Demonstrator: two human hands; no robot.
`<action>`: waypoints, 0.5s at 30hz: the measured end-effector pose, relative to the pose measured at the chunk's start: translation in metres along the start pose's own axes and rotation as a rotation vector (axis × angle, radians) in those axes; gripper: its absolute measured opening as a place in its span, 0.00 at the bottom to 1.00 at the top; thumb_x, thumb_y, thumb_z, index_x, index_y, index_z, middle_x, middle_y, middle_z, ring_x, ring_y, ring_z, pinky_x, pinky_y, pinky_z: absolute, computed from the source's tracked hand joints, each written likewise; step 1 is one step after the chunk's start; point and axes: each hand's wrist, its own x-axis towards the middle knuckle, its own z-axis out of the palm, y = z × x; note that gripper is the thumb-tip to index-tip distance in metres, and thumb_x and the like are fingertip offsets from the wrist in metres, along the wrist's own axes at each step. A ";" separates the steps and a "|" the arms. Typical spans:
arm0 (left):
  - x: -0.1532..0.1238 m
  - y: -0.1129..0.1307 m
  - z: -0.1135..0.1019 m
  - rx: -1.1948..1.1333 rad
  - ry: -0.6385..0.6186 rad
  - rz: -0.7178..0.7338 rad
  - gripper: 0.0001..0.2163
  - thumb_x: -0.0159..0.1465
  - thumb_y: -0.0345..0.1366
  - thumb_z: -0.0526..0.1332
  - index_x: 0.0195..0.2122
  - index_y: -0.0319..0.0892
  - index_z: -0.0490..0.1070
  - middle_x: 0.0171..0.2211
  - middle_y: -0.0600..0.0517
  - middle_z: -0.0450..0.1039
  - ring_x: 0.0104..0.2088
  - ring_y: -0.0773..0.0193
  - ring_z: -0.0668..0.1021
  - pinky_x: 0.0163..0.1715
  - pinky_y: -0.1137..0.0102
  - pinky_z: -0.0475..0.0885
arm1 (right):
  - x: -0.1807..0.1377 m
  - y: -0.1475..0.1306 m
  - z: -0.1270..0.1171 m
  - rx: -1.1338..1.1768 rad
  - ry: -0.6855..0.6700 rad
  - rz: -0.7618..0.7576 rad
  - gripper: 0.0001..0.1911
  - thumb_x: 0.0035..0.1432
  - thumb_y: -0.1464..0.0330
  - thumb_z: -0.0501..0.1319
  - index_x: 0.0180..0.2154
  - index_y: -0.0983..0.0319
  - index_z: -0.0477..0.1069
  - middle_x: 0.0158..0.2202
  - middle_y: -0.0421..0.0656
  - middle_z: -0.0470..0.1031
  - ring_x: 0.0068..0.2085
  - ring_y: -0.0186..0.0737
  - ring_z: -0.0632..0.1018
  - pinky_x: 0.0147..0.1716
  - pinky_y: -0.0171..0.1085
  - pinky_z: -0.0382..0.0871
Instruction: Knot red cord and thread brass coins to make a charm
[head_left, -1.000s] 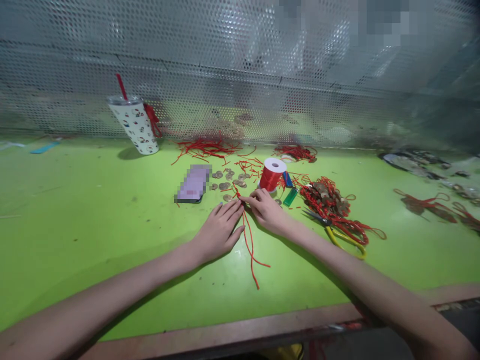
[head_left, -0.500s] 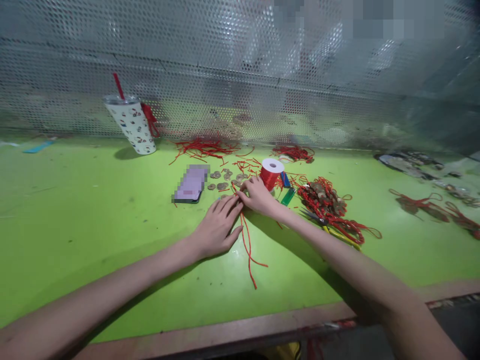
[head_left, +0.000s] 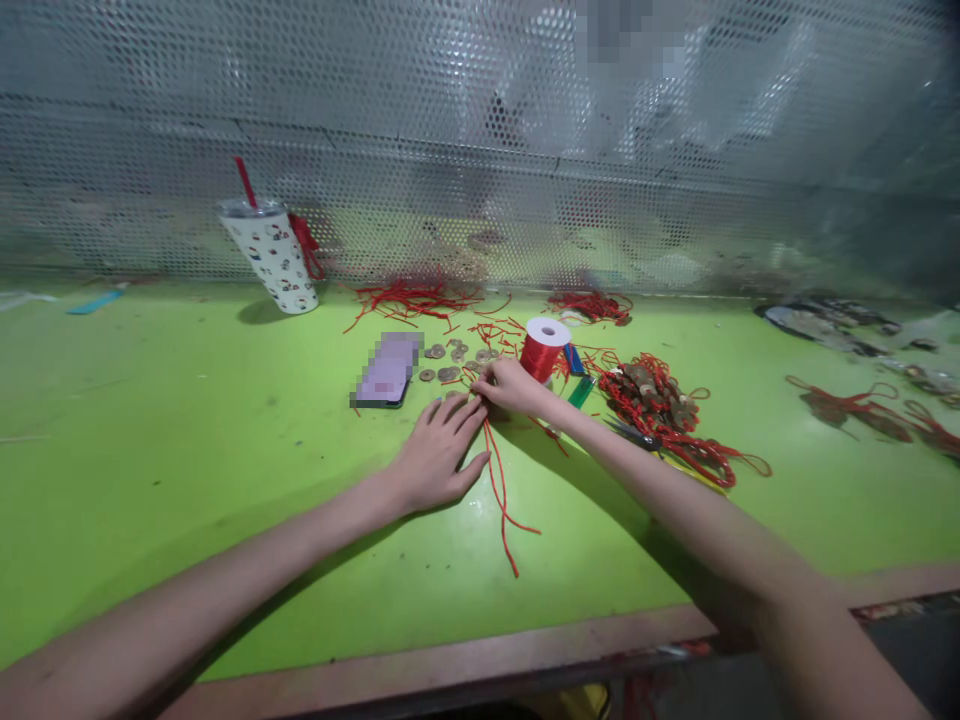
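My left hand [head_left: 442,455] lies nearly flat on the table, fingers stretched forward and thumb apart, with its fingertips pressing by a red cord [head_left: 497,480]. Close against those fingertips, my right hand [head_left: 510,388] is closed in a pinch on the cord. Two loose ends of the cord trail toward me over the green surface, and short strands stick out ahead of the fingers. What lies right under the fingertips is hidden. Just beyond the hands are several round coins [head_left: 448,374]. A spool of red thread [head_left: 543,352] stands beside my right hand.
A phone [head_left: 386,370] lies left of the coins, a patterned tumbler [head_left: 270,255] behind it. Green [head_left: 580,393] and blue lighters [head_left: 574,360] lie by the spool. Right are strung coins [head_left: 649,395] and yellow-handled pliers [head_left: 694,472]. Red cord scraps [head_left: 412,297] lie before the perforated metal screen [head_left: 420,150].
The view has shifted slightly, so everything sits a little farther right. Both hands keep almost the same pose on the cord, with only slight finger movement.
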 end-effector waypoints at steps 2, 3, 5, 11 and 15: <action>0.000 0.000 0.000 0.004 -0.007 0.007 0.26 0.71 0.44 0.52 0.66 0.33 0.62 0.67 0.38 0.61 0.67 0.42 0.62 0.66 0.43 0.56 | -0.004 0.000 0.000 -0.011 0.037 0.008 0.14 0.63 0.72 0.61 0.24 0.63 0.73 0.27 0.44 0.76 0.32 0.39 0.74 0.40 0.39 0.66; 0.000 0.000 0.001 0.007 -0.013 0.009 0.26 0.72 0.44 0.51 0.66 0.33 0.61 0.68 0.38 0.61 0.67 0.42 0.62 0.66 0.43 0.55 | -0.007 0.001 0.000 -0.018 0.055 0.013 0.13 0.64 0.71 0.62 0.26 0.64 0.73 0.29 0.46 0.77 0.35 0.41 0.74 0.42 0.40 0.67; 0.000 0.001 0.000 0.014 -0.030 0.009 0.27 0.72 0.44 0.51 0.67 0.34 0.60 0.68 0.38 0.61 0.68 0.43 0.62 0.66 0.42 0.54 | -0.012 0.002 0.002 -0.038 0.088 0.024 0.10 0.64 0.70 0.62 0.29 0.64 0.74 0.35 0.50 0.77 0.41 0.45 0.74 0.46 0.42 0.67; 0.000 0.005 -0.004 0.037 -0.071 -0.010 0.26 0.73 0.44 0.49 0.68 0.35 0.60 0.68 0.40 0.61 0.69 0.44 0.61 0.68 0.41 0.50 | -0.020 0.009 0.013 -0.111 0.180 0.010 0.05 0.65 0.69 0.62 0.37 0.65 0.72 0.41 0.53 0.73 0.45 0.49 0.73 0.47 0.46 0.70; 0.000 0.006 -0.006 0.039 -0.087 -0.016 0.26 0.73 0.43 0.49 0.68 0.35 0.59 0.68 0.39 0.60 0.69 0.46 0.61 0.68 0.41 0.49 | -0.020 0.015 0.021 -0.109 0.205 -0.024 0.05 0.67 0.69 0.59 0.37 0.63 0.70 0.39 0.51 0.73 0.43 0.50 0.74 0.46 0.48 0.71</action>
